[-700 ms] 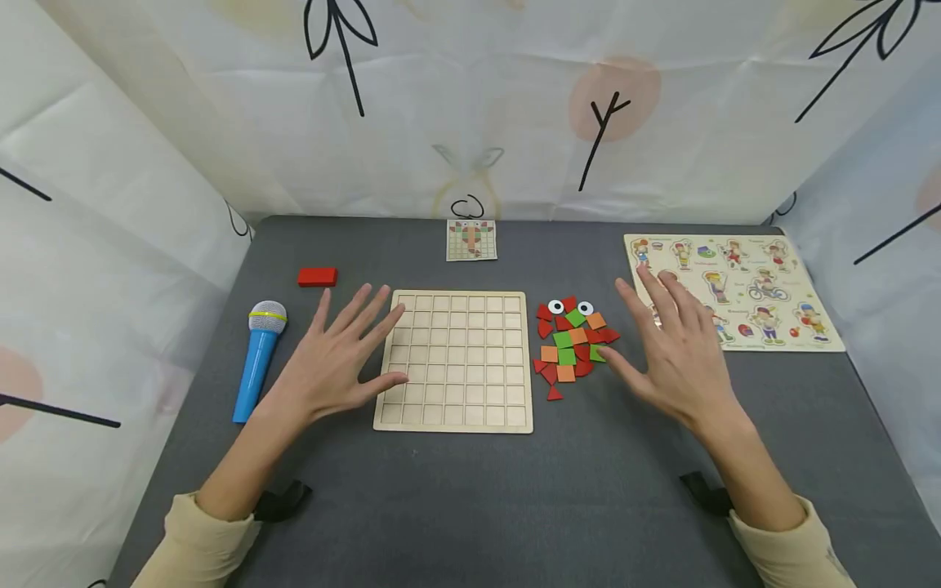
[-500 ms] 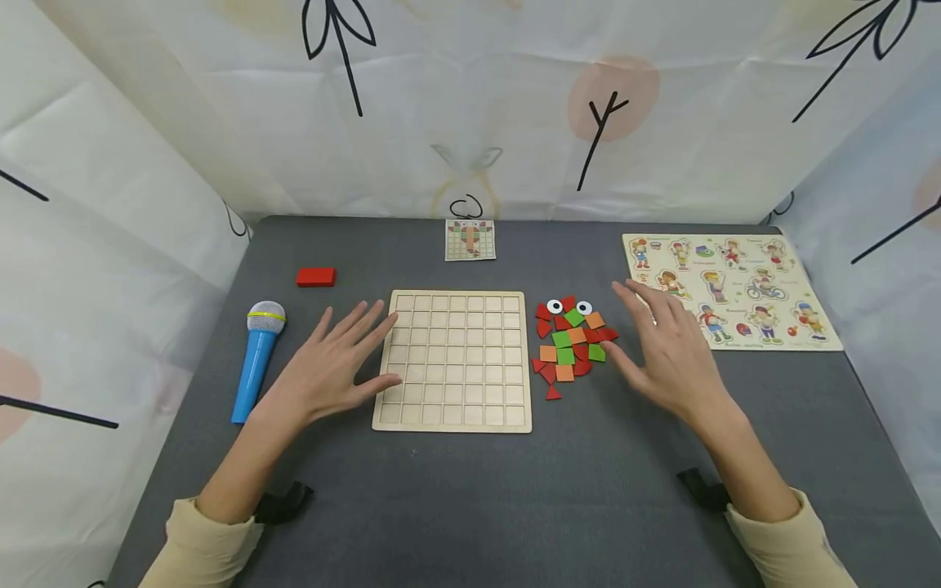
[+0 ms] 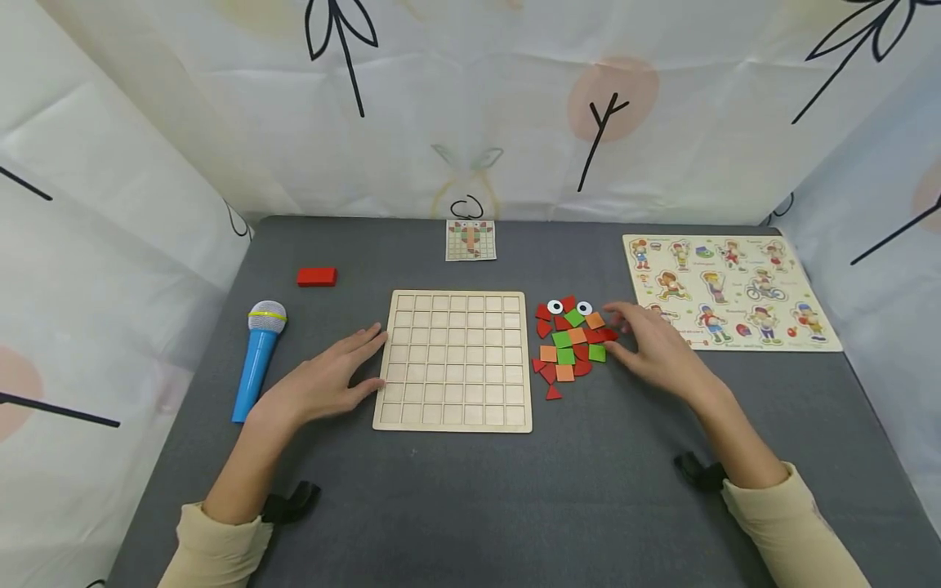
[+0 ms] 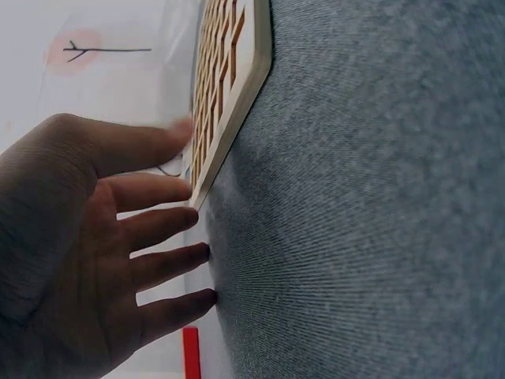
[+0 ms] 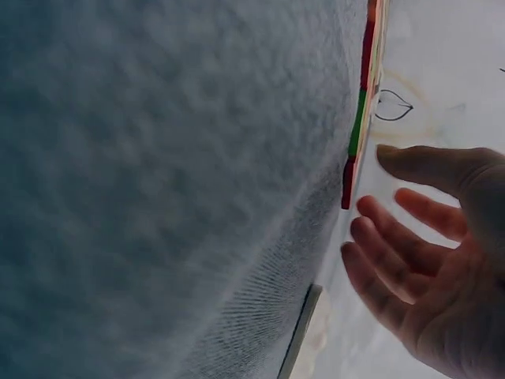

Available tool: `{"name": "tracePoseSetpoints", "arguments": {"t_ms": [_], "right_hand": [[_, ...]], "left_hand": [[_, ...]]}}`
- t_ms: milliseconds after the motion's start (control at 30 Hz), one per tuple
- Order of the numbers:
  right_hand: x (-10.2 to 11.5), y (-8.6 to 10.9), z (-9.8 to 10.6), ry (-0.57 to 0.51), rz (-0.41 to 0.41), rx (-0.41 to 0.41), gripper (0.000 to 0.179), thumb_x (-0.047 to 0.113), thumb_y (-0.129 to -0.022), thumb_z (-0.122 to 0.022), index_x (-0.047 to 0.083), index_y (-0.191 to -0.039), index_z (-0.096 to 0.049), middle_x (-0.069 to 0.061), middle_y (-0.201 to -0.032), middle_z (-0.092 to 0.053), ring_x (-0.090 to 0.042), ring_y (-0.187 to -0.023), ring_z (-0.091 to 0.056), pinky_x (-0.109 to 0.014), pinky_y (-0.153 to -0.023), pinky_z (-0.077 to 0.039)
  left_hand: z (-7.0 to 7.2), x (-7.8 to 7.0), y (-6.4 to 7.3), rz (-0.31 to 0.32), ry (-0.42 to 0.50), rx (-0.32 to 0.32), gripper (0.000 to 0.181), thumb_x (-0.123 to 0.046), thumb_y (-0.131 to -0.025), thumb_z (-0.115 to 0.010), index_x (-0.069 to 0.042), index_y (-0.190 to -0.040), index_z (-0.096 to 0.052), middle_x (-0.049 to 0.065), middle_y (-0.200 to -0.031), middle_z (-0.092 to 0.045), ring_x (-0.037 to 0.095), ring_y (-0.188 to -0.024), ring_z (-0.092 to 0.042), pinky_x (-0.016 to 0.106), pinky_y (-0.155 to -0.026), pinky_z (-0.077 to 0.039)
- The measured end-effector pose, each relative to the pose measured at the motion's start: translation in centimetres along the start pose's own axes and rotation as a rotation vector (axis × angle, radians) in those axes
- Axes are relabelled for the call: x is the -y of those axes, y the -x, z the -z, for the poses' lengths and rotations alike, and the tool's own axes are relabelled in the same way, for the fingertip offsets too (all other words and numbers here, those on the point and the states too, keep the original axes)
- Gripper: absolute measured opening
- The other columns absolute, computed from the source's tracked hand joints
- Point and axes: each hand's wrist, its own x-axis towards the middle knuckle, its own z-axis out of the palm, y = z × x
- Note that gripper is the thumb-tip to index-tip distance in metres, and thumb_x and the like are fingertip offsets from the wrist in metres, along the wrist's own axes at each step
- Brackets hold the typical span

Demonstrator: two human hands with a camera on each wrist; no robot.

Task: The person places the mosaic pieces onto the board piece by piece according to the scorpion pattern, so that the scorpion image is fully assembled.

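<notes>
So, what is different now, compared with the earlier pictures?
The left hand has moved off to the left edge of the board. The right hand has come in closer to the tiles, more curled. No grasp or release is clear. The board, tiles, mic and block stayed put.

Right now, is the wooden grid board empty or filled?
Empty: the grid board shows bare wood in every square; the coloured pieces lie beside it.
</notes>
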Motion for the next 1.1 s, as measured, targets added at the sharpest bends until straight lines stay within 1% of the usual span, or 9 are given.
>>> {"name": "tracePoseSetpoints", "arguments": {"t_ms": [100, 267, 400, 500, 600, 733, 900, 1000, 1100], "right_hand": [[-0.5, -0.5, -0.1, -0.014, -0.032, 0.046, 0.044, 0.005, -0.095, -0.081, -0.005, -0.136, -0.064, -0.020, -0.111, -0.076, -0.032, -0.096, -0.069, -0.051, -0.086, -0.056], [-1.1, -1.0, -0.1, -0.031, -0.080, 0.086, 0.035, 0.005, -0.096, -0.079, -0.006, -0.128, -0.068, -0.021, -0.109, -0.075, -0.030, -0.093, -0.071, -0.048, -0.083, -0.058], [-1.2, -1.4, -0.1, -0.031, -0.112, 0.099, 0.029, 0.008, -0.096, -0.080, -0.004, -0.120, -0.071, -0.019, -0.107, -0.075, -0.028, -0.091, -0.070, -0.042, -0.081, -0.057], [-1.2, -1.6, -0.1, -0.032, -0.126, 0.102, 0.025, 0.010, -0.095, -0.080, -0.003, -0.115, -0.073, -0.019, -0.104, -0.075, -0.026, -0.088, -0.069, -0.038, -0.078, -0.054], [-1.1, -1.8, -0.1, -0.033, -0.143, 0.104, 0.021, 0.010, -0.094, -0.078, -0.003, -0.110, -0.074, -0.019, -0.099, -0.074, -0.026, -0.085, -0.068, -0.035, -0.075, -0.052], [-0.9, -1.8, -0.1, -0.014, -0.167, 0.106, 0.019, 0.008, -0.090, -0.075, -0.003, -0.105, -0.074, -0.016, -0.092, -0.073, -0.024, -0.082, -0.065, -0.034, -0.074, -0.050], [-0.8, -1.6, 0.0, 0.012, -0.146, 0.075, 0.015, 0.003, -0.084, -0.073, -0.002, -0.099, -0.076, -0.014, -0.087, -0.072, -0.022, -0.078, -0.064, -0.034, -0.071, -0.050], [-0.9, -1.5, 0.0, 0.002, -0.127, 0.059, 0.013, -0.001, -0.084, -0.072, -0.001, -0.096, -0.078, -0.014, -0.087, -0.074, -0.021, -0.078, -0.066, -0.034, -0.071, -0.051], [-0.8, -1.5, 0.1, -0.008, -0.120, 0.057, 0.012, -0.002, -0.086, -0.073, -0.001, -0.096, -0.079, -0.015, -0.088, -0.075, -0.022, -0.078, -0.068, -0.035, -0.071, -0.053]], "left_hand": [[0.0, 0.2, 0.0, -0.005, 0.024, 0.012, 0.077, -0.033, -0.107, -0.068, -0.011, -0.171, -0.033, 0.015, -0.181, -0.029, 0.043, -0.165, -0.032, 0.082, -0.113, -0.043], [-0.1, 0.4, -0.2, -0.016, 0.069, 0.022, 0.087, -0.040, -0.101, -0.076, -0.012, -0.172, -0.032, 0.014, -0.181, -0.027, 0.043, -0.167, -0.026, 0.086, -0.110, -0.041], [-0.4, 0.7, -0.4, -0.033, 0.097, 0.020, 0.097, -0.044, -0.096, -0.082, -0.011, -0.172, -0.031, 0.014, -0.181, -0.027, 0.045, -0.168, -0.023, 0.081, -0.117, -0.039], [-0.6, 1.0, -0.5, -0.041, 0.118, 0.021, 0.102, -0.045, -0.093, -0.086, -0.011, -0.172, -0.031, 0.015, -0.181, -0.026, 0.046, -0.168, -0.021, 0.077, -0.122, -0.037], [-0.7, 1.2, -0.6, -0.041, 0.137, 0.020, 0.104, -0.045, -0.091, -0.088, -0.012, -0.172, -0.031, 0.015, -0.181, -0.026, 0.048, -0.168, -0.020, 0.078, -0.123, -0.035], [-0.8, 1.2, -0.5, -0.043, 0.159, 0.019, 0.104, -0.044, -0.091, -0.088, -0.011, -0.172, -0.032, 0.016, -0.181, -0.026, 0.049, -0.168, -0.019, 0.080, -0.124, -0.032], [-0.9, 1.2, -0.6, -0.057, 0.190, 0.020, 0.105, -0.040, -0.089, -0.090, -0.009, -0.171, -0.032, 0.018, -0.181, -0.026, 0.050, -0.168, -0.017, 0.077, -0.130, -0.022], [-1.0, 1.4, -0.7, -0.066, 0.208, 0.017, 0.107, -0.039, -0.088, -0.091, -0.007, -0.171, -0.032, 0.019, -0.181, -0.026, 0.051, -0.168, -0.015, 0.075, -0.133, -0.016], [-1.1, 1.5, -0.7, -0.071, 0.225, 0.012, 0.108, -0.039, -0.087, -0.092, -0.008, -0.171, -0.032, 0.018, -0.181, -0.026, 0.051, -0.169, -0.015, 0.075, -0.133, -0.014]]}}
